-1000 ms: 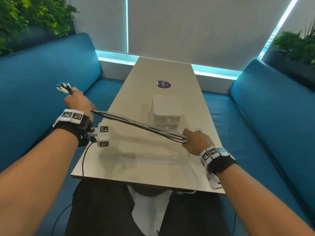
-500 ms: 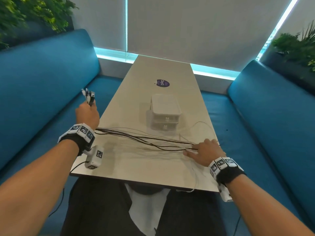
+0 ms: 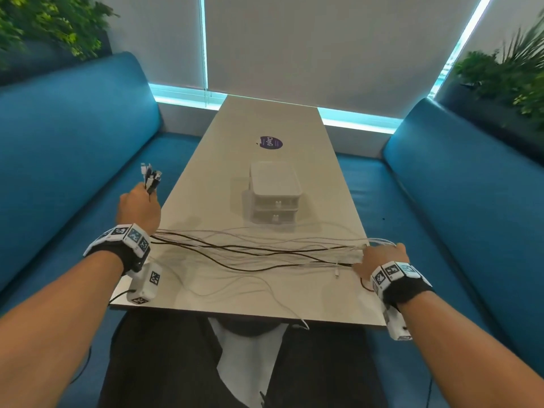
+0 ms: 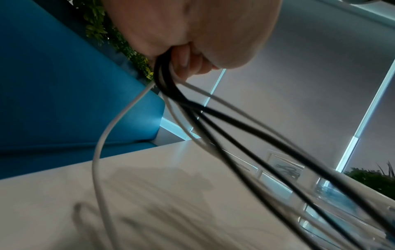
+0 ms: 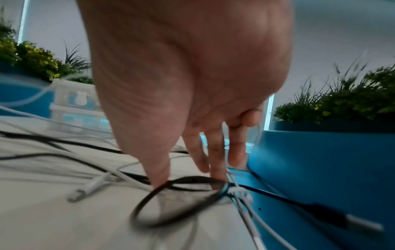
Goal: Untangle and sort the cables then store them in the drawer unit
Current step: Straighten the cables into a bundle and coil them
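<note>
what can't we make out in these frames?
- Left hand fingers: head view shows only its back.
- Connector types in the plug cluster: too small, head view.
- Drawer unit contents: drawers closed; blurred in both wrist views.
- Cables count: overlapping, motion-blurred.

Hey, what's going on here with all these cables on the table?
A person seated at a long table is sorting a bunch of cables, black and white. The left hand grips one end of the bunch, with the connectors sticking up past the fist. The strands fan out loosely across the tabletop to the right hand, whose straight fingers press down on the other ends near the table's edge. The white drawer unit stands behind the cables with both drawers closed, so nothing is stored yet.
</note>
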